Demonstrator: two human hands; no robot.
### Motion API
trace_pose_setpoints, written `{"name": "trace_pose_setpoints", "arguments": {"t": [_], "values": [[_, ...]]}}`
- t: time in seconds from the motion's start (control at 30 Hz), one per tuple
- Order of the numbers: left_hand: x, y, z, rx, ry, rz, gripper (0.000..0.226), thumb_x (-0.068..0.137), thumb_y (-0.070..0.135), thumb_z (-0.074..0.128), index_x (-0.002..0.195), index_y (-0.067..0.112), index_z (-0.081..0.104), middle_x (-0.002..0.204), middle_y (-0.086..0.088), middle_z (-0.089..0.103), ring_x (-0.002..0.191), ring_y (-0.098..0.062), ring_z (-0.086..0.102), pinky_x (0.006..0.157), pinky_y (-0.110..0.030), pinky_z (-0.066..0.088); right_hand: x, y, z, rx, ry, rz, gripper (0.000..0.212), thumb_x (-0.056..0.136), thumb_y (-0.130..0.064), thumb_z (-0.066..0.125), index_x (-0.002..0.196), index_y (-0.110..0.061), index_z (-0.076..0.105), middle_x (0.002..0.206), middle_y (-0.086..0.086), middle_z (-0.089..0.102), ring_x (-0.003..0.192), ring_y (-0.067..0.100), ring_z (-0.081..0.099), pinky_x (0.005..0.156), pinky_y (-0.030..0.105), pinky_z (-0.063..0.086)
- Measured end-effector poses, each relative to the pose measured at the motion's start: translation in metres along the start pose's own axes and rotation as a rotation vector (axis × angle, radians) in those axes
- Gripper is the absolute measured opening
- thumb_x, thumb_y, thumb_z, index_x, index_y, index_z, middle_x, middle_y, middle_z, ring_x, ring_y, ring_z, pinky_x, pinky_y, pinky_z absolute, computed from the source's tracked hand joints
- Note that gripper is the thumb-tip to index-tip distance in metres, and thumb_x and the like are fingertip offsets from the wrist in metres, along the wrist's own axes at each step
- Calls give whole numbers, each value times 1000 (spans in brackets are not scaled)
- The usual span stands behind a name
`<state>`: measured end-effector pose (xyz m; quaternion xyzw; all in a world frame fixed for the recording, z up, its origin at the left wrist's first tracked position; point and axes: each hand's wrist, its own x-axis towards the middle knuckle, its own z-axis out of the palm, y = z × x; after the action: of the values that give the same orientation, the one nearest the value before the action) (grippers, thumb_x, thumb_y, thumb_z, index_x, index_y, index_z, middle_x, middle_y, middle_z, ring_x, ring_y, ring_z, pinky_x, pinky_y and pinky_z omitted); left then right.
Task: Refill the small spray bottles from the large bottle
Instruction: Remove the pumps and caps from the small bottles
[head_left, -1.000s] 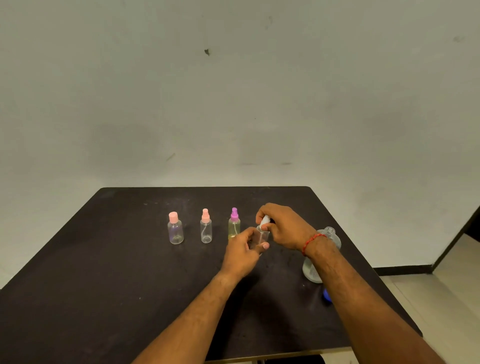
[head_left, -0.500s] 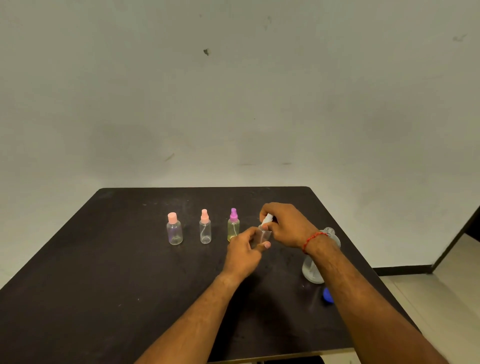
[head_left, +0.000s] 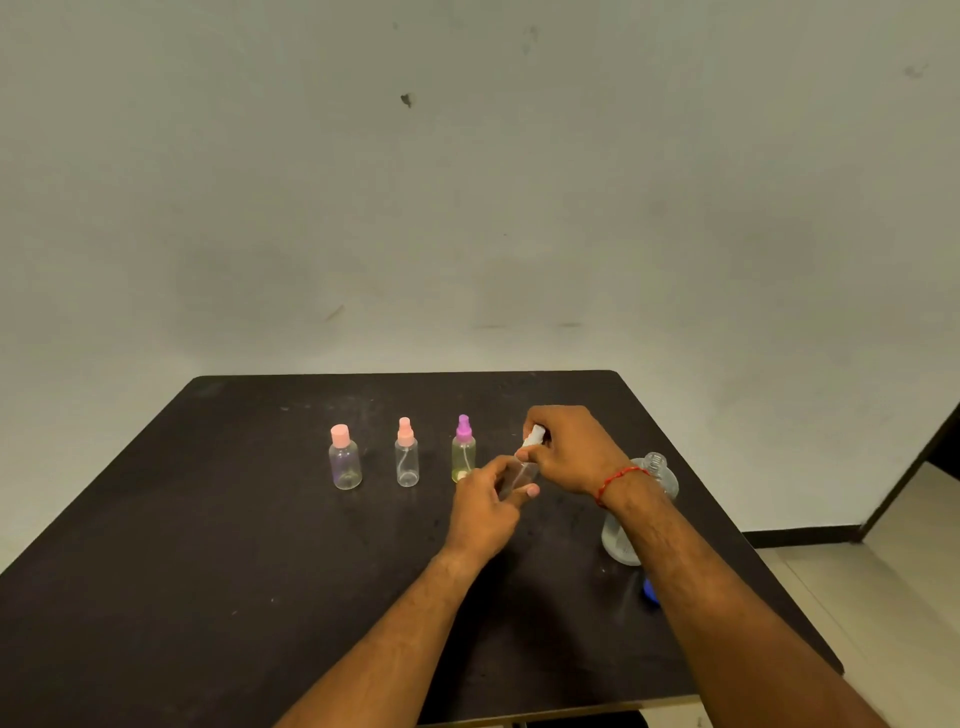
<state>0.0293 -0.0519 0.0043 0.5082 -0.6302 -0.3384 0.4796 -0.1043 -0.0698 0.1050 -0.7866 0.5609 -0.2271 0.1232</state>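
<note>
Three small spray bottles stand in a row on the black table (head_left: 208, 545): one with a wide pink cap (head_left: 345, 458), one with a pink sprayer (head_left: 407, 453), one yellowish with a purple sprayer (head_left: 463, 450). My left hand (head_left: 488, 506) grips a fourth small clear bottle (head_left: 517, 477). My right hand (head_left: 569, 449) pinches its white spray top (head_left: 534, 436) at the bottle's neck. The large clear bottle (head_left: 655, 470) stands uncapped behind my right wrist, partly hidden by it.
A blue cap (head_left: 649, 591) lies on the table near the right edge, half covered by my right forearm. A plain wall rises behind the table. Floor and a dark doorway (head_left: 935, 447) show at the right.
My hands stay together on the small bottle; the right hand's fingers have shifted slightly on the white spray top. The other bottles have not moved.
</note>
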Motion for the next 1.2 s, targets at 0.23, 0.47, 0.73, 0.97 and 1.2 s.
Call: {"name": "trace_pose_setpoints", "arguments": {"t": [0.23,0.47,0.73,0.97,1.2], "values": [[1,-5,3,-3,10,20,21,86,23,77,105,25,67,101,9,69,98,-2,63,82,-11,47,-4,3,-1,203,-60,-125,31,76,-10,75,102,-23,65,98,-7,64,91,11,61,80,25,54],[6,-3,3,-10,28,27,29,86,23,78,113,24,68,100,20,66,96,11,60,79,-2,44,0,2,2,15,74,65,24,81,-44,72,81,-21,65,75,-5,64,70,11,60,66,27,52],[7,-16,12,2,87,25,31,82,27,81,110,23,70,99,10,70,94,-1,65,79,-12,50,1,0,-5,60,-62,-14,40,76,-33,74,114,-33,58,103,-4,60,91,14,58,82,28,51],[14,-19,16,63,95,2,33,81,30,82,110,23,69,100,11,67,93,-1,63,80,-15,49,7,-2,-5,-110,-67,78,14,80,-20,72,89,-27,65,98,-1,66,93,19,63,77,28,50],[17,-22,22,65,96,-11,28,82,30,81,106,25,68,95,12,65,89,-1,62,78,-17,49,8,1,-3,-67,-34,145,25,81,-41,71,98,-26,63,99,-3,64,92,18,62,81,31,52]]}}
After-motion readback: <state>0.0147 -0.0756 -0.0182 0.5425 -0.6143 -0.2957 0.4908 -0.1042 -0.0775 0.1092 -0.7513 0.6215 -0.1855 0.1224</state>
